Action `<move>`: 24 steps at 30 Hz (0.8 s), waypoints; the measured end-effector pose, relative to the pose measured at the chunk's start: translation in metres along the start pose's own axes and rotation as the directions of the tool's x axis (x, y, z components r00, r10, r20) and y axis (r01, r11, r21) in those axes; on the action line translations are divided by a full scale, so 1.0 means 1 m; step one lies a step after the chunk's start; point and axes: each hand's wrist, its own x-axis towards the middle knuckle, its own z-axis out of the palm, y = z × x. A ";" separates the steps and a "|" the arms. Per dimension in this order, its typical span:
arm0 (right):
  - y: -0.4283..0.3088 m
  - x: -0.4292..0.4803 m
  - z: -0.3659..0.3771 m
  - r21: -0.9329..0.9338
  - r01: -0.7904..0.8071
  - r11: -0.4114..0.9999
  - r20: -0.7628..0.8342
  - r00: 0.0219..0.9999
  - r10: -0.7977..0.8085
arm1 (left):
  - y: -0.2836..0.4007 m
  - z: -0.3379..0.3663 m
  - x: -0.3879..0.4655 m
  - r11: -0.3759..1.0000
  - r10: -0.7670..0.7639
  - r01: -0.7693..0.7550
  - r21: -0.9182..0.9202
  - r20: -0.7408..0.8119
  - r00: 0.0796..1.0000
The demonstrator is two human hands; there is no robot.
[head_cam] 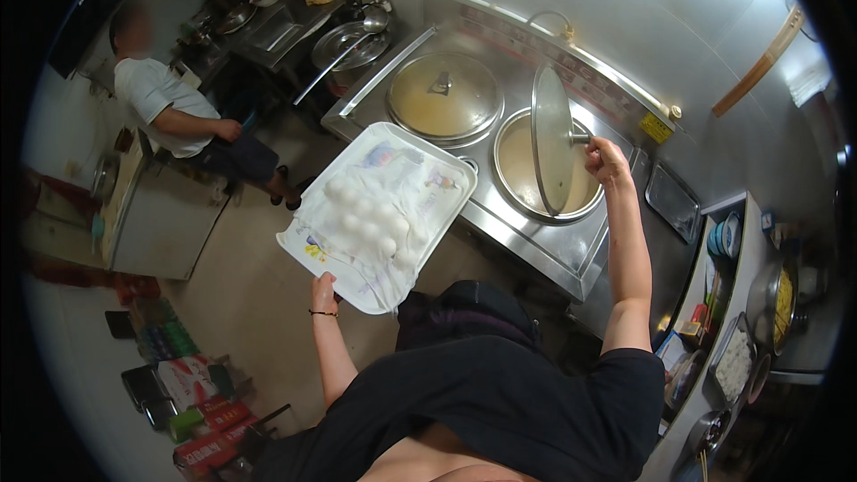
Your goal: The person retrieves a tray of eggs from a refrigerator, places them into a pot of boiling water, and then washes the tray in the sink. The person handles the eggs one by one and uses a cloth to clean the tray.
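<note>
My left hand [325, 289] grips the near edge of a white plastic tray [438, 241] with printed pictures. Several round white pieces, perhaps dough balls, lie on the tray [368, 221] under what looks like thin film or cloth. My right hand [608, 161] holds the knob of a glass pot lid [554, 140], tilted nearly upright over the right-hand pot [519, 181]. Pale brown liquid shows in that pot. Beside it, a second pot is covered by a glass lid [445, 97] with a metal rim. Both pots are set into a stainless steel stove [509, 234].
A person [171, 107] in a white shirt stands at the left by a counter [167, 214]. Behind are a sink [278, 33] and a long-handled ladle [335, 63] on a basin. At right, a shelf [726, 274] bears bowls and food trays; boxes [214, 415] are stacked lower left.
</note>
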 end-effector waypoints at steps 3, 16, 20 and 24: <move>0.001 -0.001 0.012 -0.078 -0.035 0.996 -0.132 0.991 0.024 | -0.002 0.000 0.001 0.999 0.027 -0.027 -0.046 0.004 1.000; -0.005 0.033 0.075 -0.547 -0.042 0.836 -0.016 0.999 0.040 | -0.002 0.000 0.000 1.000 0.010 -0.011 -0.019 -0.051 0.999; -0.013 0.042 0.102 -0.621 -0.049 0.782 -0.050 0.998 0.023 | -0.009 -0.008 0.009 0.999 0.032 -0.034 -0.034 -0.053 0.998; -0.031 0.054 0.133 -0.684 0.119 0.720 0.103 0.993 -0.066 | -0.008 -0.012 0.012 1.000 0.001 -0.001 -0.003 -0.023 1.000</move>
